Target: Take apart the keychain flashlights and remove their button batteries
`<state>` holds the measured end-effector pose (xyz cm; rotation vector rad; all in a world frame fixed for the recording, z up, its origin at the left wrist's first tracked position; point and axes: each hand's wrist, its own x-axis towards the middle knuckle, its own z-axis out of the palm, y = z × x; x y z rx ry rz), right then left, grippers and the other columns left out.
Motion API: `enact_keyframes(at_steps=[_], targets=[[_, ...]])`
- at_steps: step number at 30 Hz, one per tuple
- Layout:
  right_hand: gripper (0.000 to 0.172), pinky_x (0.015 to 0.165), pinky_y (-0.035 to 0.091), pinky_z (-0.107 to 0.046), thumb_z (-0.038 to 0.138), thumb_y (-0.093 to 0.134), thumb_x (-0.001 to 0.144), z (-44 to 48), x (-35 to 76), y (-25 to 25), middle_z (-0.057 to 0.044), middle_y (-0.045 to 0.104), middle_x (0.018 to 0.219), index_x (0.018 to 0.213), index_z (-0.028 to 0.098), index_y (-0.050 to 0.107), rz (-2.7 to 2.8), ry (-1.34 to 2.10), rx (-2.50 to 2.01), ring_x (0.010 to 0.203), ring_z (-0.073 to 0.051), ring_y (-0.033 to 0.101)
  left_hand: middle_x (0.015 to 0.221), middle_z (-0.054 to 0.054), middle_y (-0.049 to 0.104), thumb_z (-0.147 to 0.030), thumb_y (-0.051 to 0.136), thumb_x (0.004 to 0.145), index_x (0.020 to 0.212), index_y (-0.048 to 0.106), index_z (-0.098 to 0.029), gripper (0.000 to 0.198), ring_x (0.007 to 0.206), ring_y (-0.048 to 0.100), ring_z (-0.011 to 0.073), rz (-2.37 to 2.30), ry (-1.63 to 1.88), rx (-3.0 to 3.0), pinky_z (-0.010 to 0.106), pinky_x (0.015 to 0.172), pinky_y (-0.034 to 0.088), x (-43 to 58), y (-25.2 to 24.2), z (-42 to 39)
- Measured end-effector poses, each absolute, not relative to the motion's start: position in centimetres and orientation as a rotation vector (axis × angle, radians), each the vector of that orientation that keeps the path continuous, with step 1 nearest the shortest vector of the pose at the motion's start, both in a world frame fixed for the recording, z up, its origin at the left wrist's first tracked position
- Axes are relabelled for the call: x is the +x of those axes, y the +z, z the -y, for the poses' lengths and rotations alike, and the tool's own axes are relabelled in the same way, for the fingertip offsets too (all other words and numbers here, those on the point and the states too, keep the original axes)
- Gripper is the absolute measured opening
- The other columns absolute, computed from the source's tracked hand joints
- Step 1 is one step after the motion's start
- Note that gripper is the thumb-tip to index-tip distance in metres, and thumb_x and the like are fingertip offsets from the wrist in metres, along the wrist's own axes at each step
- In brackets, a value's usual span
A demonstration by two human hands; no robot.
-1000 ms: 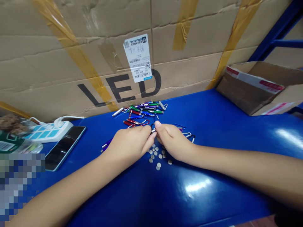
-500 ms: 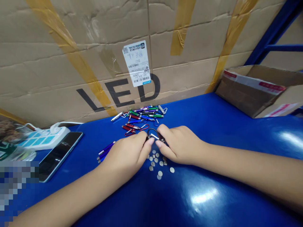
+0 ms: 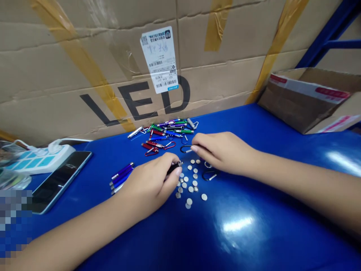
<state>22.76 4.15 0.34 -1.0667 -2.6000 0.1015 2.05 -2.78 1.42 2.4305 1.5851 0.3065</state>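
My left hand (image 3: 150, 180) is closed around a small black keychain flashlight (image 3: 175, 166), whose metal end shows past the thumb. Pinched in my right hand (image 3: 222, 152) is a black carabiner clip (image 3: 186, 151), apart from the flashlight. A second black carabiner (image 3: 205, 178) lies on the table under my right hand. Between the hands, several silver button cells (image 3: 191, 189) are scattered. Several blue and purple flashlight tubes (image 3: 122, 171) lie left of my left hand. Beyond both hands is a pile of coloured keychain flashlights (image 3: 173, 131) with clips.
A large cardboard box (image 3: 217, 81) marked LED stands at the back of the blue table (image 3: 254, 233). On the left are a phone (image 3: 60, 182) and a white power strip (image 3: 63, 156). An open cardboard box (image 3: 299, 99) sits at the back right.
My hands have moved apart. The carabiner has come away from the flashlight and gone up and right with my right hand. The view has shifted slightly.
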Motion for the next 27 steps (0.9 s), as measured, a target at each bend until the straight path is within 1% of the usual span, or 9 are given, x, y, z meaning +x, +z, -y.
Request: enact_keyframes(at_steps=[2,4,6,8,12,19,21,24,27], targets=[[0.03,0.061,0.037,-0.027,0.034,0.037,0.098,-5.5,23.9,0.6,-0.005,0.066,0.081,0.088,0.017,0.059,2.669,0.112,-0.934,0.07,-0.017,0.059,0.085,-0.001,0.065,-0.037,0.035,0.096,0.101,0.051,-0.025,0.02,0.073,0.064,0.0189,-1.586,0.361,2.467,0.029,0.06,0.042,1.7,1.1,2.2],[0.026,0.069,0.043,-0.028,0.032,0.044,0.096,-6.9,24.9,0.8,-0.006,0.067,0.09,0.092,0.016,0.064,2.694,0.195,-0.778,0.078,-0.016,0.06,0.094,0.001,0.066,-0.037,0.036,0.096,0.104,0.053,-0.024,0.022,0.082,0.065,0.0204,-1.57,0.402,2.512,0.03,0.066,0.045,1.5,0.8,1.7],[0.025,0.078,0.045,-0.028,0.029,0.047,0.095,-8.0,25.8,1.0,-0.006,0.069,0.094,0.097,0.017,0.068,2.721,0.319,-0.653,0.085,-0.015,0.062,0.097,0.002,0.067,-0.037,0.035,0.096,0.105,0.055,-0.024,0.025,0.086,0.065,0.0213,-1.56,0.416,2.538,0.032,0.068,0.046,1.2,0.6,1.4],[0.024,0.082,0.046,-0.028,0.027,0.048,0.094,-8.8,26.6,1.3,-0.005,0.069,0.094,0.099,0.017,0.07,2.74,0.432,-0.6,0.089,-0.014,0.062,0.097,0.002,0.068,-0.037,0.035,0.096,0.106,0.056,-0.024,0.027,0.086,0.066,0.022,-1.568,0.418,2.552,0.032,0.068,0.047,1.1,0.6,1.3],[0.022,0.082,0.048,-0.029,0.025,0.053,0.09,-9.7,27.6,1.3,-0.004,0.069,0.094,0.097,0.018,0.072,2.78,0.564,-0.702,0.088,-0.013,0.063,0.1,0.004,0.069,-0.038,0.036,0.096,0.107,0.058,-0.023,0.029,0.088,0.066,0.0231,-1.586,0.413,2.571,0.034,0.07,0.049,0.9,0.6,1.1],[0.019,0.076,0.048,-0.03,0.025,0.058,0.084,-10.4,28.4,0.6,-0.005,0.067,0.096,0.094,0.018,0.073,2.817,0.591,-0.891,0.082,-0.014,0.06,0.1,0.004,0.069,-0.037,0.039,0.095,0.107,0.059,-0.023,0.027,0.09,0.065,0.0234,-1.568,0.4,2.562,0.036,0.072,0.05,0.7,0.5,1.1],[0.019,0.078,0.048,-0.03,0.027,0.057,0.085,-10.3,28.2,0.6,-0.006,0.066,0.094,0.087,0.017,0.073,2.801,0.547,-0.878,0.082,-0.014,0.059,0.101,0.004,0.068,-0.037,0.041,0.095,0.107,0.059,-0.023,0.026,0.092,0.064,0.0227,-1.549,0.423,2.553,0.035,0.074,0.05,0.7,0.3,1.0],[0.025,0.078,0.046,-0.033,0.033,0.056,0.087,-9.7,27.4,0.9,-0.007,0.064,0.09,0.076,0.016,0.071,2.721,0.353,-0.847,0.081,-0.016,0.058,0.102,0.004,0.067,-0.034,0.043,0.096,0.109,0.059,-0.022,0.024,0.094,0.063,0.0207,-1.472,0.503,2.574,0.033,0.079,0.049,0.7,0.0,0.7],[0.023,0.081,0.045,-0.034,0.035,0.06,0.086,-7.9,25.9,1.3,-0.007,0.064,0.089,0.078,0.015,0.069,2.593,0.258,-0.775,0.084,-0.017,0.058,0.1,0.004,0.067,-0.031,0.046,0.095,0.108,0.058,-0.021,0.02,0.094,0.062,0.0186,-1.388,0.604,2.63,0.03,0.082,0.048,0.6,-0.4,0.5]])
